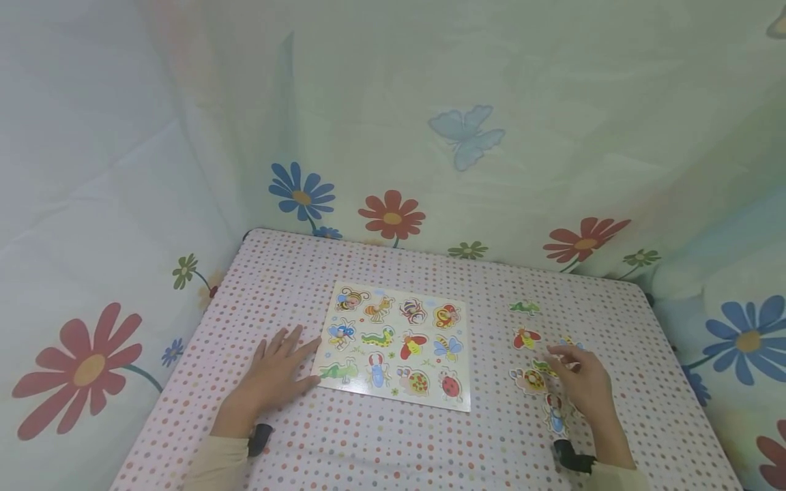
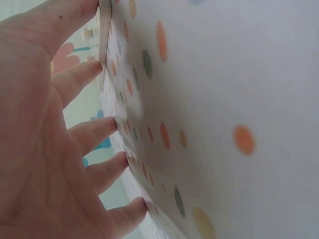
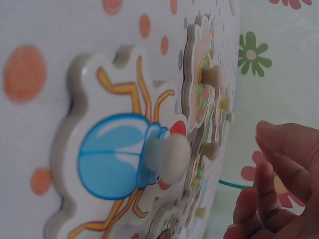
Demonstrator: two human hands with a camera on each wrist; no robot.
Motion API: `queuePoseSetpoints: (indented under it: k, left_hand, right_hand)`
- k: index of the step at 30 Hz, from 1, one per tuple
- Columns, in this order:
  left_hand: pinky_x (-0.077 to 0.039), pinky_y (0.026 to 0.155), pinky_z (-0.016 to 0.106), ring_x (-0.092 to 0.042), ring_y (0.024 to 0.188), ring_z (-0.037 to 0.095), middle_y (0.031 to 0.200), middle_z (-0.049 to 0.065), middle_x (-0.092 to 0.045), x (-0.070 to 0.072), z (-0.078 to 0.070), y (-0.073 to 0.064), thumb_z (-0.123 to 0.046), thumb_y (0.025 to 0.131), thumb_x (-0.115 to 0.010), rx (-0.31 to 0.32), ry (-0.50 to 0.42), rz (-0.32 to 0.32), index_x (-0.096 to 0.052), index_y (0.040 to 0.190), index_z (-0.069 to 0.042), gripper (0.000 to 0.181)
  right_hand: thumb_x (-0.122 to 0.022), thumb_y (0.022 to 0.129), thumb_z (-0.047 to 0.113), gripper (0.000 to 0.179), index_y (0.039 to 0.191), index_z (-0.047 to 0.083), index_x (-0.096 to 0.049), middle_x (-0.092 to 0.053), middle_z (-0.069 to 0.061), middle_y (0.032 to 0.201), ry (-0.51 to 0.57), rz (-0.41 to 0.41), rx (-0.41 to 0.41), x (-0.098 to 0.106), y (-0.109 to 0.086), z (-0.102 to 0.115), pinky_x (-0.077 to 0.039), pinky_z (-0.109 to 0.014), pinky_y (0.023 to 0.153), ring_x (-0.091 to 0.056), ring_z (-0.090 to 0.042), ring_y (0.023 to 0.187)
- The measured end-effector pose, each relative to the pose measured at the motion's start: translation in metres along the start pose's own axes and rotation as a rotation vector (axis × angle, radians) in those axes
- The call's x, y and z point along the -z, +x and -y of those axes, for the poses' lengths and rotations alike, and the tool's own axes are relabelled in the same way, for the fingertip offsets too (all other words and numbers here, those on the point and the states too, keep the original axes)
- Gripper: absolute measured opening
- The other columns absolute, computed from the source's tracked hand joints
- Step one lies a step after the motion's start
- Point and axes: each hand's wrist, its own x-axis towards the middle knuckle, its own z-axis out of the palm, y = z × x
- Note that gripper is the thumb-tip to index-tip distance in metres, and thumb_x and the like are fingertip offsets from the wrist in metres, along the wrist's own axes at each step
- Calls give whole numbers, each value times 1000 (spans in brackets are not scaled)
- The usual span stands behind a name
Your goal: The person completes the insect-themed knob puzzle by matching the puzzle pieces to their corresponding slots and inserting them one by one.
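My left hand [image 1: 276,372] rests with spread fingers on the dotted tablecloth, its thumb and forefinger at the left edge of a wooden insect puzzle board [image 1: 432,366]. In the left wrist view, fingertips [image 2: 102,130] touch the cloth. My right hand [image 1: 583,385] hovers over loose puzzle pieces, fingers slightly bent and nothing between them. A caterpillar piece [image 1: 543,367] lies partly under its fingers. Nearer my wrist is a blue beetle piece [image 3: 109,159] with a round wooden knob. A snail piece [image 1: 528,380] sits to the left of that hand.
Further back lie a red-winged insect piece [image 1: 526,339] and a green grasshopper piece [image 1: 524,307]. Another piece [image 1: 571,341] shows just behind my right hand. A flowered curtain [image 1: 368,123] closes off the table's back and sides.
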Motion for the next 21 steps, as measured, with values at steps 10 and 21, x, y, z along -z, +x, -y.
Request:
queuePoseSetpoints:
  k: [10,21]
  left_hand:
    - [-8,114,70,-14,148,45,164,15,-20,1,0,-2,-52,92,-65,-11,-5,-12,-41,155,-27,72]
    - [-9,114,70,-14,148,45,164,15,-20,2,0,-2,-52,92,-65,-21,-9,-16,-41,155,-26,72]
  right_hand:
    - [-66,98,26,33,118,0,-68,-63,-20,103,-35,61,-48,0,2,-15,-42,-32,56,-56,-25,77]
    - [-69,94,20,32,118,-1,-67,-61,-10,89,-35,138,-126,-2,5,-27,-42,-31,55,-51,-23,75]
